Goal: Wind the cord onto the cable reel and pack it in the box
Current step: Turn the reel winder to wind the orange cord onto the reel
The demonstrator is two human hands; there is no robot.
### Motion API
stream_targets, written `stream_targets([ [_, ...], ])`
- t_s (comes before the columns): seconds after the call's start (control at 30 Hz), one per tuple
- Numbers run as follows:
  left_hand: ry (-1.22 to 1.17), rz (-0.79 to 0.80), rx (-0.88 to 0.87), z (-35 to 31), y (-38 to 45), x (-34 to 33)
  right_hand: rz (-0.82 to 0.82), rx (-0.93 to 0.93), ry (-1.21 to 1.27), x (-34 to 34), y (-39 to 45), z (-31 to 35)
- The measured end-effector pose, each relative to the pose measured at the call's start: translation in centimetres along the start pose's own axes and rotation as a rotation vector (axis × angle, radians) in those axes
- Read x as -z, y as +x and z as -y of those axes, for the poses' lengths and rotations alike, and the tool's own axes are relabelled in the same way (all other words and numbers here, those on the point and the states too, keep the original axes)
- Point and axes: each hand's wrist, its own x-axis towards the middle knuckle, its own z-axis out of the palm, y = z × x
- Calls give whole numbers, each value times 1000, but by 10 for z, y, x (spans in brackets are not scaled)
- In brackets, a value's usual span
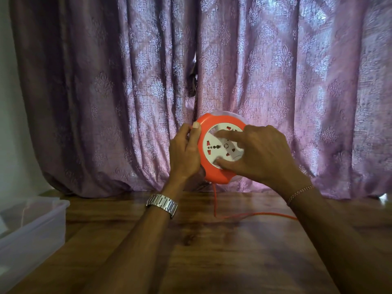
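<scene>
Left hand (186,151) grips the reel (220,148) by its left rim: thumb over the front edge, fingers wrapped behind, a firm closed grip. Right hand (261,154) lies loose against the reel's face; forefinger reaches over the upper part of the white disc, thumb presses at the disc's lower edge, other fingers curled. It clasps nothing, only touches the disc.

Reel held up above the table (212,251), face tilted toward the camera, in front of the curtain (297,71). Round orange housing, white centre disc with red socket openings, a row of small dark holes and a ringed button near the middle. A pale, translucent back part shows behind the orange rim at top and lower right.

Cord (254,214), orange and thin, drops from the reel's underside to the table, then runs off right along the wood and passes behind the right forearm. How much is wound inside cannot be told.

Box (42,225), clear plastic and open, sits at the table's left edge, well apart from the reel. Metal watch (162,204) on left wrist, thin bracelet (300,193) on right.
</scene>
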Motion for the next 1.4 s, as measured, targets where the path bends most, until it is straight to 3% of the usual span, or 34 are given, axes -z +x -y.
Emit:
stream_targets([
  [0.17,-13,-2,5,-1,0,0,-41,-2,-3,-4,1,3],
  [0.3,-43,-5,19,-1,1,2,-70,150,181,0,4,-2],
  [0.4,-44,-9,17,-1,1,3,37,264,229,1,5,-7],
  [0.57,-2,-7,-11,-2,0,3,185,255,203,-1,4,-6],
  [0.83,2,7,7,-6,-1,3,135,281,65,1,5,-7],
  [1.07,29,0,-13,-3,-2,1,134,141,10,2,1,-4],
  [1.23,3,1,0,-2,-1,0,-45,-46,42,-1,1,1],
  [1.4,-19,7,4,-5,-1,0,-53,-7,-19,-2,3,1],
])
